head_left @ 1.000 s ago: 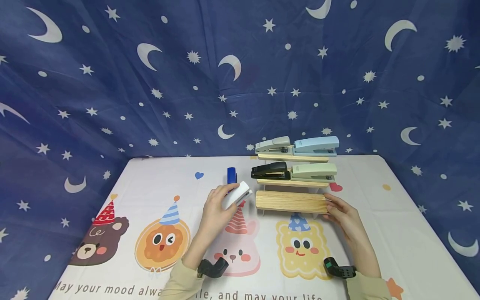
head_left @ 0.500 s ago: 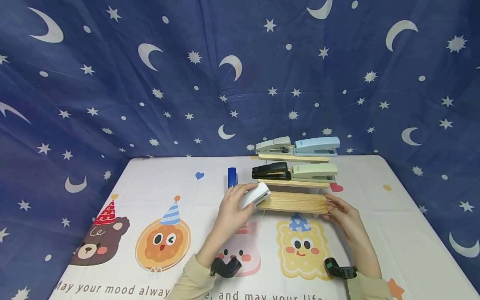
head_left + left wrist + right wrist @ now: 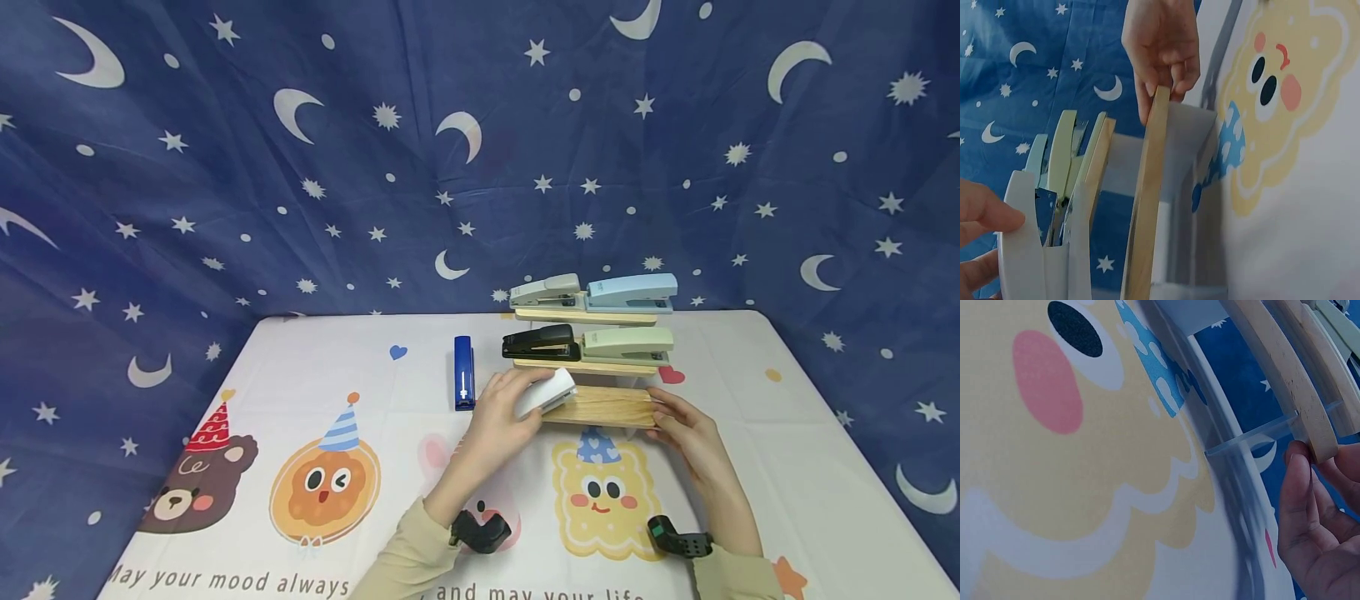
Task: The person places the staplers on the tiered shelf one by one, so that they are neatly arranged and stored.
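Note:
My left hand [image 3: 501,417] grips a white stapler [image 3: 547,393] over the left part of the lowest wooden shelf [image 3: 611,407]; whether it touches the wood I cannot tell. In the left wrist view the white stapler [image 3: 1022,244] shows beside the shelf edge. With thumb and fingers, my right hand [image 3: 693,437] pinches the right end of that lowest shelf, as the right wrist view shows at the board's end [image 3: 1322,440]. On the middle shelf sit a black stapler [image 3: 542,342] and a pale green stapler [image 3: 628,344]. The top shelf bears a grey stapler [image 3: 546,290] and a light blue stapler [image 3: 633,292].
A dark blue stapler [image 3: 464,375] lies on the table left of the rack. Clear plastic supports [image 3: 1254,434] hold up the wooden shelves. The tablecloth [image 3: 810,467] has cartoon prints, and a dark blue star curtain [image 3: 360,167] hangs behind the table.
My left hand has carried the white stapler rightward from beside the rack to over the lowest shelf, uncovering the dark blue stapler. The right hand stays at the shelf's end.

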The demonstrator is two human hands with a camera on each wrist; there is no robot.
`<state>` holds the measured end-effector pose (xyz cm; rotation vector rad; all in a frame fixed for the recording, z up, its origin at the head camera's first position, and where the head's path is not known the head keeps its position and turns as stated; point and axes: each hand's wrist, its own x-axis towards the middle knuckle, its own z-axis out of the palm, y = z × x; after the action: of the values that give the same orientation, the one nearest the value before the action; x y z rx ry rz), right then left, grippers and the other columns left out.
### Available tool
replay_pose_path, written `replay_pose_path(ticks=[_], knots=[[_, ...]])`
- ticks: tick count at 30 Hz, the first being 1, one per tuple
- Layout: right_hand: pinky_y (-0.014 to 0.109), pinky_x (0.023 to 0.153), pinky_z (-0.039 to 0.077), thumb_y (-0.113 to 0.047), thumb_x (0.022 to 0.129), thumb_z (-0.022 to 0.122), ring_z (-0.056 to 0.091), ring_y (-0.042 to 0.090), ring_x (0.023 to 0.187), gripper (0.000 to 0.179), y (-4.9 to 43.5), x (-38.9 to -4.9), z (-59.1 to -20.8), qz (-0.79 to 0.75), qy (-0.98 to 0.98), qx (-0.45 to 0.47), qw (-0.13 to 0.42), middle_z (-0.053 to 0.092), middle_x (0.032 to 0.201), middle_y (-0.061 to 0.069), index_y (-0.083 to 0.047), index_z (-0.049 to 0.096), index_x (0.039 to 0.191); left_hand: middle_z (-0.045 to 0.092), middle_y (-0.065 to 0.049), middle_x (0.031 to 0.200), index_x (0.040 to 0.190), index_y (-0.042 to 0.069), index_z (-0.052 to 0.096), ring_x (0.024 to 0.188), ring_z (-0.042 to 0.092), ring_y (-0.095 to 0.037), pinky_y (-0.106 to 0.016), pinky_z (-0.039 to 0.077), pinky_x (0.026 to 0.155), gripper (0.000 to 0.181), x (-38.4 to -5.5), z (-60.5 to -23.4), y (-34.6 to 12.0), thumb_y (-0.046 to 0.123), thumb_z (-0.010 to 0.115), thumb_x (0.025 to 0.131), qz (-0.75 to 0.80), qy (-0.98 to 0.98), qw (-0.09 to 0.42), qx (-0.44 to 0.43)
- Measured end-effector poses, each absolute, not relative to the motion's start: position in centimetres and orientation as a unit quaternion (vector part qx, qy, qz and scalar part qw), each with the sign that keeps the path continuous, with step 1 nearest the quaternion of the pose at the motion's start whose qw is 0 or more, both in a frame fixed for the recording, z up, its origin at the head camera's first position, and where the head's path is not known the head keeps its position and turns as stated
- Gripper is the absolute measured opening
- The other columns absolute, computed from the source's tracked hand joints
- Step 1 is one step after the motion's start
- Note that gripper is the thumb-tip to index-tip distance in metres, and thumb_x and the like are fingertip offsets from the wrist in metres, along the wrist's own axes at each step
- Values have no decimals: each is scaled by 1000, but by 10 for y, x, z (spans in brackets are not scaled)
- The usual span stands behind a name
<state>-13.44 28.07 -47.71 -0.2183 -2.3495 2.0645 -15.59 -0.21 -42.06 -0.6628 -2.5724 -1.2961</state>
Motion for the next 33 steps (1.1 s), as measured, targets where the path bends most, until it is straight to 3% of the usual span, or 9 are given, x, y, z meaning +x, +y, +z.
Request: replay_pose_path(ticks=[8, 33], knots=[[15, 75, 53, -9, 98, 48, 60, -7, 88, 48, 281, -134, -476, 647, -759, -76, 1, 59, 99, -25, 9, 37, 141, 65, 1, 126, 125, 21, 62, 114, 56, -19, -40, 41, 101, 51, -159, -418, 17, 4, 65, 77, -425, -867, 84, -245], [16, 77, 53, -9, 98, 47, 58, -8, 90, 49, 282, -135, -475, 645, -759, -89, -15, 58, 98, -25, 6, 36, 143, 62, 6, 132, 128, 27, 60, 111, 56, -16, -31, 43, 97, 51, -169, -414, 64, 7, 64, 81, -359, -887, 39, -287]])
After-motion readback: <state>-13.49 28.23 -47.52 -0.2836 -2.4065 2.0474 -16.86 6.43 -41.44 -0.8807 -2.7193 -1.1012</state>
